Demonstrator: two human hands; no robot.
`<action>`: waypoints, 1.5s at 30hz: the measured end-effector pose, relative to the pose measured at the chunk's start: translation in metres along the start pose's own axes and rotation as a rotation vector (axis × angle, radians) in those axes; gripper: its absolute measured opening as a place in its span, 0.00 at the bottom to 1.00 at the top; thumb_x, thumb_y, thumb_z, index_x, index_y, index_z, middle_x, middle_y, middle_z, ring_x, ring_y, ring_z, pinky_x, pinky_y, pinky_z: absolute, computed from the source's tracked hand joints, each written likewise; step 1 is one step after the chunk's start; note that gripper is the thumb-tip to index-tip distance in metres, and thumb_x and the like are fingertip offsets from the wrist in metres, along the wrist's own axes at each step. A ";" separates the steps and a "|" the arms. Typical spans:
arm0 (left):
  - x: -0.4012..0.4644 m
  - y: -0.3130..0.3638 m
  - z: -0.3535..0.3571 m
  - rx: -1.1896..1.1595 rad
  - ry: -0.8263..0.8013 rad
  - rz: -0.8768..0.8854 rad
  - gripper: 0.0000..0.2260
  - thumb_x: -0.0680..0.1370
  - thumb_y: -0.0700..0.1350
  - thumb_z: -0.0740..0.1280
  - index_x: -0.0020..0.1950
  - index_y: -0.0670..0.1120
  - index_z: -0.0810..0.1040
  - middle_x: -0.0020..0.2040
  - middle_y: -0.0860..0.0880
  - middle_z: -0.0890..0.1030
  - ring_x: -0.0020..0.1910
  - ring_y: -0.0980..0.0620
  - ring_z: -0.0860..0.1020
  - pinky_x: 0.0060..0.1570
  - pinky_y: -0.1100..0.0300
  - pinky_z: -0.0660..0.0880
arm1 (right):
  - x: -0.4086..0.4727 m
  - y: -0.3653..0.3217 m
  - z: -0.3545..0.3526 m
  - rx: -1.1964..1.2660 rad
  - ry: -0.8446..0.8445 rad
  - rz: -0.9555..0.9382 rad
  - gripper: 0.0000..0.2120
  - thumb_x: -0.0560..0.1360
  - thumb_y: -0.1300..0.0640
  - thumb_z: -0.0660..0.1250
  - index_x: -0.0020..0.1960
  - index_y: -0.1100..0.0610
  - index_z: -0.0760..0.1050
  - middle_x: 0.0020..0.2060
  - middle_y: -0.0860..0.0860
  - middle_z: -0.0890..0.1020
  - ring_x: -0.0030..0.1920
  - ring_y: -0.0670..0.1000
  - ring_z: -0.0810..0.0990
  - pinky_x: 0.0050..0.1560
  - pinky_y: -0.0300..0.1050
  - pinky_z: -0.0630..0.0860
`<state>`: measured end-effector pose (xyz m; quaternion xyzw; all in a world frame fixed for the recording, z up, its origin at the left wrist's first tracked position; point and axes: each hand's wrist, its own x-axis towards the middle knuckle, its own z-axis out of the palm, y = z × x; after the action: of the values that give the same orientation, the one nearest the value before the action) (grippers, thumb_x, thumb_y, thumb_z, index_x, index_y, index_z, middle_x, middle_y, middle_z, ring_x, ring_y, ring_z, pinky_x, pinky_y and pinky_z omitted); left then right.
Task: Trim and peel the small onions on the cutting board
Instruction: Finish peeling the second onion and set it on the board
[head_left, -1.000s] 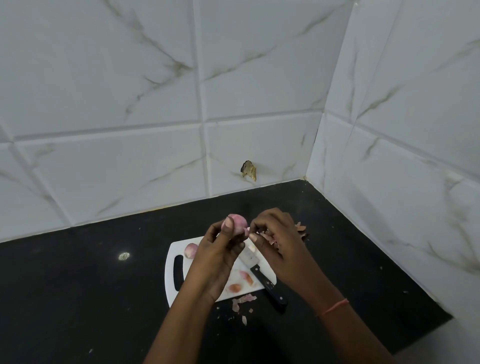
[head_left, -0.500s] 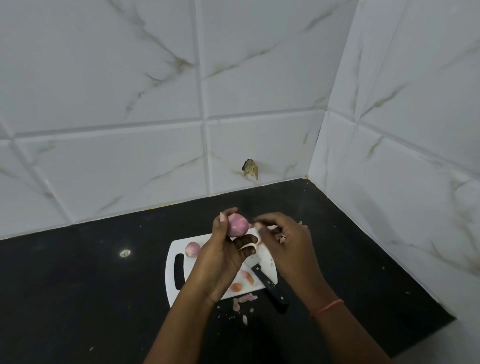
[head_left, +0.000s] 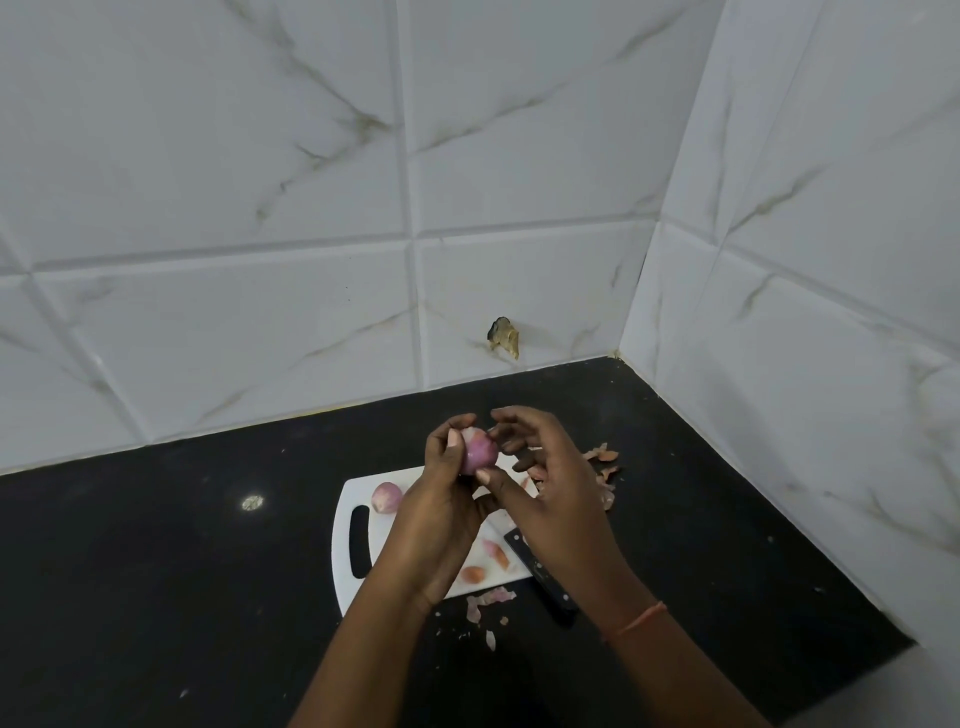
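Left hand (head_left: 441, 512) had its grip curled round the small pink half-peeled onion (head_left: 478, 451), lifted above the white plastic cutting board (head_left: 347, 577) so the right hand's (head_left: 558, 493) loose fingertips could pick skin off.

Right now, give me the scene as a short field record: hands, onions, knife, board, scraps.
left hand: left hand grips the small pink-purple onion, raised above the board
right hand: right hand fingers at the held onion's right side; whether they pinch skin cannot be told
second onion: small pink onion lies on the board's far left corner
board: white plastic cutting board on the black countertop
knife: black-handled knife lies at the board's right edge, unheld
scraps: onion peels beyond the board; trimmed bits on it
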<state>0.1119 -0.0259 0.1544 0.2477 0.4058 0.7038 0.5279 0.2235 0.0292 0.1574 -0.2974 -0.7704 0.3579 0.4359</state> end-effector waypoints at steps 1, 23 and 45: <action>-0.001 0.000 0.000 0.006 -0.002 -0.003 0.14 0.83 0.51 0.55 0.65 0.47 0.72 0.58 0.46 0.81 0.53 0.52 0.82 0.48 0.57 0.80 | 0.000 0.000 0.001 -0.002 0.004 -0.002 0.23 0.72 0.61 0.74 0.62 0.46 0.71 0.55 0.41 0.78 0.57 0.44 0.78 0.56 0.40 0.76; 0.000 -0.001 0.003 0.023 0.029 -0.018 0.15 0.83 0.51 0.56 0.66 0.47 0.73 0.57 0.43 0.82 0.57 0.47 0.82 0.49 0.56 0.79 | -0.002 0.009 0.008 -0.013 -0.020 -0.052 0.18 0.74 0.64 0.69 0.58 0.47 0.71 0.51 0.44 0.77 0.53 0.45 0.77 0.53 0.35 0.74; 0.004 0.001 0.002 -0.074 0.143 -0.010 0.16 0.84 0.51 0.56 0.68 0.45 0.71 0.55 0.40 0.78 0.53 0.45 0.80 0.54 0.51 0.77 | 0.006 0.016 -0.001 -0.100 -0.078 -0.135 0.04 0.77 0.53 0.63 0.47 0.53 0.76 0.47 0.39 0.73 0.51 0.47 0.75 0.49 0.34 0.72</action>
<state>0.1119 -0.0218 0.1565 0.1749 0.4175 0.7315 0.5099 0.2242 0.0430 0.1473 -0.2519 -0.8220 0.3000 0.4133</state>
